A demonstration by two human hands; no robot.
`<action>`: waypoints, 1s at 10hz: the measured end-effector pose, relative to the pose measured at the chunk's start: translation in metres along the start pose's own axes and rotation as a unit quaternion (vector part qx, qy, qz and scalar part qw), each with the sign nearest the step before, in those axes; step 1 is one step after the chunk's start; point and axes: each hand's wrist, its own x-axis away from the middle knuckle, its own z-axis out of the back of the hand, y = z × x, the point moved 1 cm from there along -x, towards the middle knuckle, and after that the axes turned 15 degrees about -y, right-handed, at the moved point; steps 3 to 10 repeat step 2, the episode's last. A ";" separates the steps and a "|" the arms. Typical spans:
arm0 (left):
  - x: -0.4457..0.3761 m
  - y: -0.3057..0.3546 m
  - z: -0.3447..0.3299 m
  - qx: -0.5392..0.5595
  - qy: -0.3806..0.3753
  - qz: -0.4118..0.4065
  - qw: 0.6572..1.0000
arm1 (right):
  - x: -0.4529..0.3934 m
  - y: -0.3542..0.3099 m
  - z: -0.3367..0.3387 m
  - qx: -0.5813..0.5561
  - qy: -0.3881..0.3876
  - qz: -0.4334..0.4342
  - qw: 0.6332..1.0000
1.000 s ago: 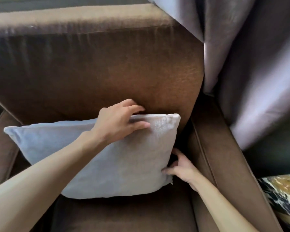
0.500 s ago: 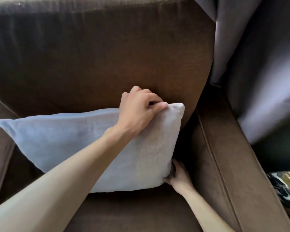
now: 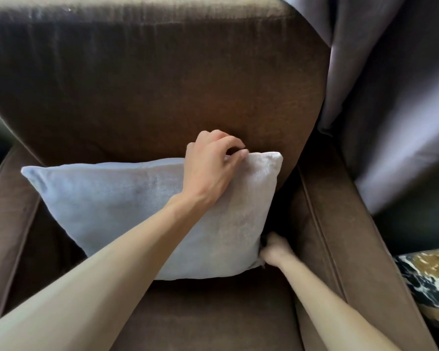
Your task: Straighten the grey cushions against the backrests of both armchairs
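1. One brown armchair is in view; its backrest fills the upper frame.
2. One grey cushion stands on the armchair seat, leaning against the lower backrest, tilted with its right corner raised.
3. Left hand: pinched onto the cushion's top edge near the upper right corner, fingers curled over it.
4. Right hand: at the cushion's lower right corner, touching it; blurred, so its grip cannot be determined.
5. One grey curtain hangs right of the armchair.
6. One patterned cushion lies beyond the right armrest.
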 end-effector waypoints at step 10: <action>0.065 0.008 0.042 0.041 0.043 0.019 0.998 | 0.112 -0.043 0.054 -0.077 0.219 0.173 0.957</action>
